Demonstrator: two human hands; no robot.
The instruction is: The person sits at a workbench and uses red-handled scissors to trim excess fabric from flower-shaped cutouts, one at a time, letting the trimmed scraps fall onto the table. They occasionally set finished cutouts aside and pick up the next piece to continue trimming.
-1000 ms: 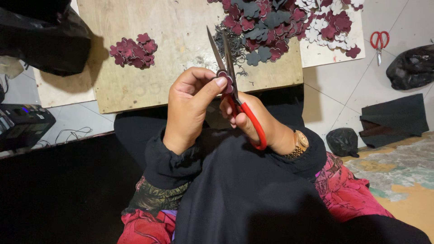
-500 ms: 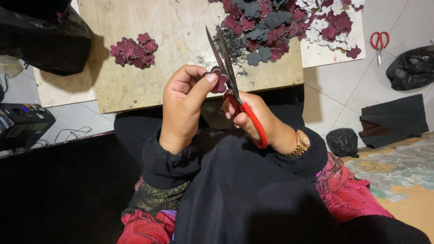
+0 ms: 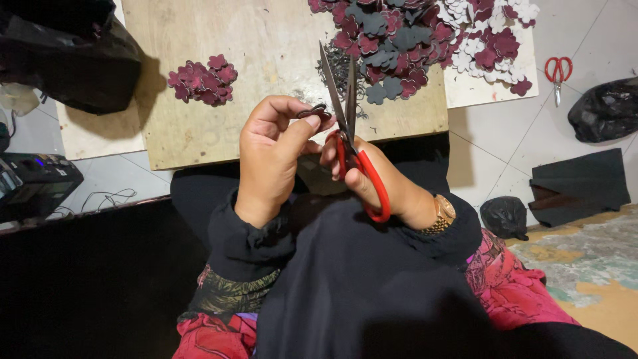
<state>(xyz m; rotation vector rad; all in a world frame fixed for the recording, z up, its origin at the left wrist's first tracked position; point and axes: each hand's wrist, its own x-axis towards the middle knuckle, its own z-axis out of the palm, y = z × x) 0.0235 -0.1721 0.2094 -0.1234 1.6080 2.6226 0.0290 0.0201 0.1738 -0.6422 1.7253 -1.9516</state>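
— Two hands busy: what's where?
— The left hand (image 3: 269,159) pinches a small dark cut-out (image 3: 314,113) between thumb and forefinger, just left of the blades. The right hand (image 3: 379,181) is closed through the red scissors (image 3: 352,149), blades nearly together.
— Advice?
— Turn the piece, not the scissors; short snips. Its edge is probably foam, hard to tell.

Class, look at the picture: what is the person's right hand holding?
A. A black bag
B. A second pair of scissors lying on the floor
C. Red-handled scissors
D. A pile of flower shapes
C: the right hand grips the red-handled scissors, blades pointing up beside the small dark piece pinched in the left hand.
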